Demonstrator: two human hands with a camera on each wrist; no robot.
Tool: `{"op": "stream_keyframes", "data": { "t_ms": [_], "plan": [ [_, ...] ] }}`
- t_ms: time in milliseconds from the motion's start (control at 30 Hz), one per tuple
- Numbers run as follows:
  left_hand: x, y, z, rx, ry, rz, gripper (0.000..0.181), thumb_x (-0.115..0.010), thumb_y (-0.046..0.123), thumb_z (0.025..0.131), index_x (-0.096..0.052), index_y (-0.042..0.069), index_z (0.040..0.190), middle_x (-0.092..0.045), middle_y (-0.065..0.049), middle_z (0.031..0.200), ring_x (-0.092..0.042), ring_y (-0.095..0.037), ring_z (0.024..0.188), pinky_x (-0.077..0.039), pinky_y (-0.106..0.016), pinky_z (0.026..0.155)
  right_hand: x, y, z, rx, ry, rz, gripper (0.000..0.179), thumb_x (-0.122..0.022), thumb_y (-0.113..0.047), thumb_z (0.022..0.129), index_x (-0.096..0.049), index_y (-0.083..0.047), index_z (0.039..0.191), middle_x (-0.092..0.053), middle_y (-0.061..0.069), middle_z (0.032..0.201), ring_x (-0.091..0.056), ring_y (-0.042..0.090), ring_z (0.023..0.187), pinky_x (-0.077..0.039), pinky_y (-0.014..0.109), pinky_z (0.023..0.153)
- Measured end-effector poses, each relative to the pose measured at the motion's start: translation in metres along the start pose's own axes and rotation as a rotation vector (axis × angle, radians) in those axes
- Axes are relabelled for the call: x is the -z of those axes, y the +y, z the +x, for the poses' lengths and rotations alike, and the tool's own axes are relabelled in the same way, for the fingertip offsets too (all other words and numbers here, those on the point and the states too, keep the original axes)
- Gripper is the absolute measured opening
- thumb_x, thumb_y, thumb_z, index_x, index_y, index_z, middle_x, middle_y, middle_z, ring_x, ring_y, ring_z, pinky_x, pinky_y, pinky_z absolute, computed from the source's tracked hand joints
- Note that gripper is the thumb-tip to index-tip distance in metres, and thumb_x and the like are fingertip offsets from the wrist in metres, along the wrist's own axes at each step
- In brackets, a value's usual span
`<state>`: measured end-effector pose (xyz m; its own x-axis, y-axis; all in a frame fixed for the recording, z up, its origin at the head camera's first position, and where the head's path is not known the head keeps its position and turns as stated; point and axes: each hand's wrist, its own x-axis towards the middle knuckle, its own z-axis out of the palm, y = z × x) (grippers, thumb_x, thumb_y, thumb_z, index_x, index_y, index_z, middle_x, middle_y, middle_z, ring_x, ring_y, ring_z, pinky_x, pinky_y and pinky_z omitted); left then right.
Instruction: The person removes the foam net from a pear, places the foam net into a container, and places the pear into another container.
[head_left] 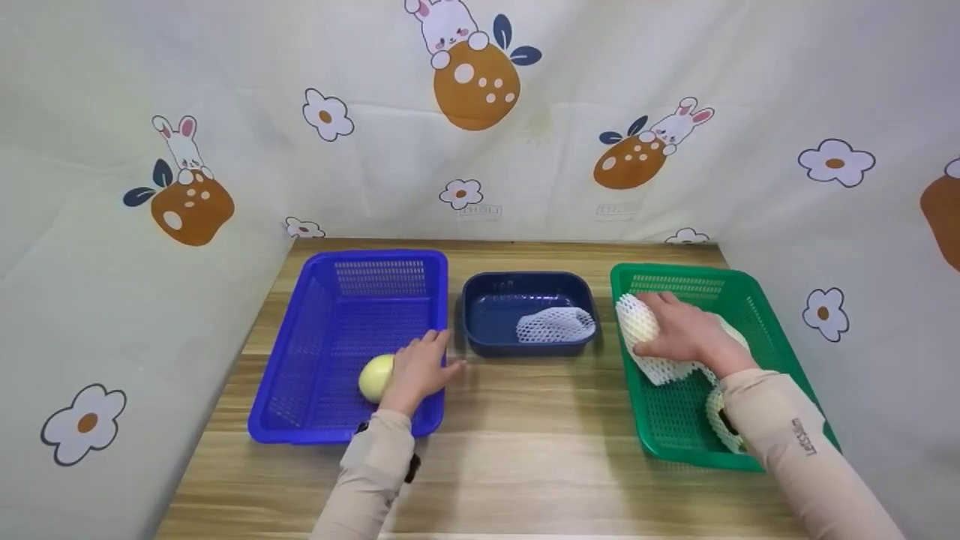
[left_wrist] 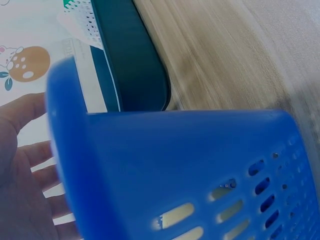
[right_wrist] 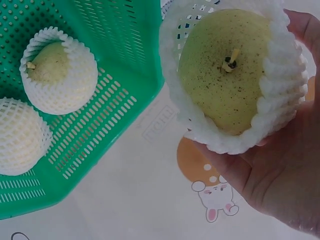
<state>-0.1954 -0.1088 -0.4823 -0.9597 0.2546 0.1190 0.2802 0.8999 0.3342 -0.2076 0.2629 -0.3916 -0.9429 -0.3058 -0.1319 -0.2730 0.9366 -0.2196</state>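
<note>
- Right of tray (head_left: pixel 487 311): clasping netted fruit (head_left: pixel 639 321) in right grip (head_left: pixel 686 330), near green basket (head_left: pixel 664 412) rim.
- Left of tray: spreading left grip (head_left: pixel 420 371) beside bare fruit (head_left: pixel 373 379) in blue basket (head_left: pixel 330 330).
- Inside tray: lying loose, net (head_left: pixel 555 325).

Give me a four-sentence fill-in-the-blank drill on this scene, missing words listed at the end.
1. One netted fruit is held in the person's ____ hand.
2. The right basket, with other wrapped fruits in it, is coloured ____.
3. The left basket, where a bare fruit lies, is coloured ____.
4. A dark tray, with a white foam net in it, stands ____ the two baskets.

Missing words: right; green; blue; between.
</note>
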Motion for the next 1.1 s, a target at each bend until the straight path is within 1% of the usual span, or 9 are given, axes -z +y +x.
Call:
{"op": "stream_keyframes", "data": {
  "t_ms": [167, 200, 400, 700, 933, 1100],
  "plan": [
    [0.001, 0.001, 0.0, -0.002, 0.0, 0.005, 0.054, -0.061, 0.038, 0.077, -0.052, 0.004, 0.117, -0.054, -0.015, 0.108, -0.053, -0.037, 0.089, -0.043, -0.05, 0.07, 0.001, -0.006, 0.002, 0.018, 0.006, -0.017, 0.08, -0.067, -0.039, 0.069, -0.034, -0.004, 0.132, -0.042, 0.026, 0.121, -0.049, 0.041, 0.095, -0.039, 0.059, 0.069],
    [0.0, 0.0, 0.001, 0.005, -0.013, -0.001, 0.055, -0.061, 0.038, 0.077, -0.051, 0.004, 0.119, -0.054, -0.015, 0.109, -0.053, -0.038, 0.091, -0.043, -0.05, 0.072, 0.001, -0.007, 0.002, 0.02, 0.005, -0.022, 0.08, -0.067, -0.04, 0.069, -0.033, -0.004, 0.132, -0.042, 0.026, 0.121, -0.049, 0.041, 0.095, -0.039, 0.059, 0.068],
    [-0.001, 0.0, 0.001, 0.005, -0.025, 0.03, 0.055, -0.061, 0.04, 0.078, -0.051, 0.005, 0.12, -0.054, -0.014, 0.11, -0.054, -0.036, 0.09, -0.044, -0.048, 0.072, -0.001, -0.013, 0.005, 0.041, 0.012, -0.025, 0.078, -0.068, -0.039, 0.067, -0.036, -0.007, 0.131, -0.044, 0.023, 0.119, -0.05, 0.04, 0.093, -0.039, 0.058, 0.065],
    [0.002, 0.002, -0.002, 0.013, -0.028, 0.017, 0.055, -0.061, 0.039, 0.078, -0.051, 0.004, 0.12, -0.054, -0.015, 0.11, -0.053, -0.037, 0.091, -0.043, -0.049, 0.072, -0.004, -0.021, 0.01, 0.063, 0.011, -0.028, 0.077, -0.068, -0.039, 0.067, -0.037, -0.008, 0.131, -0.042, 0.024, 0.122, -0.048, 0.042, 0.098, -0.039, 0.06, 0.066],
    [0.0, 0.001, 0.0, 0.016, -0.028, 0.022, 0.054, -0.062, 0.038, 0.078, -0.051, 0.006, 0.12, -0.054, -0.014, 0.11, -0.054, -0.037, 0.09, -0.043, -0.048, 0.073, -0.006, -0.028, 0.013, 0.086, 0.022, -0.032, 0.077, -0.068, -0.039, 0.066, -0.038, -0.011, 0.13, -0.044, 0.021, 0.12, -0.051, 0.039, 0.095, -0.041, 0.056, 0.064],
    [-0.001, 0.0, 0.0, 0.018, -0.032, 0.027, 0.055, -0.061, 0.039, 0.078, -0.05, 0.007, 0.121, -0.054, -0.014, 0.11, -0.054, -0.036, 0.09, -0.044, -0.048, 0.072, -0.007, -0.032, 0.014, 0.104, 0.027, -0.037, 0.077, -0.069, -0.04, 0.066, -0.038, -0.011, 0.13, -0.045, 0.02, 0.12, -0.05, 0.037, 0.098, -0.042, 0.057, 0.066]
  ]
}}
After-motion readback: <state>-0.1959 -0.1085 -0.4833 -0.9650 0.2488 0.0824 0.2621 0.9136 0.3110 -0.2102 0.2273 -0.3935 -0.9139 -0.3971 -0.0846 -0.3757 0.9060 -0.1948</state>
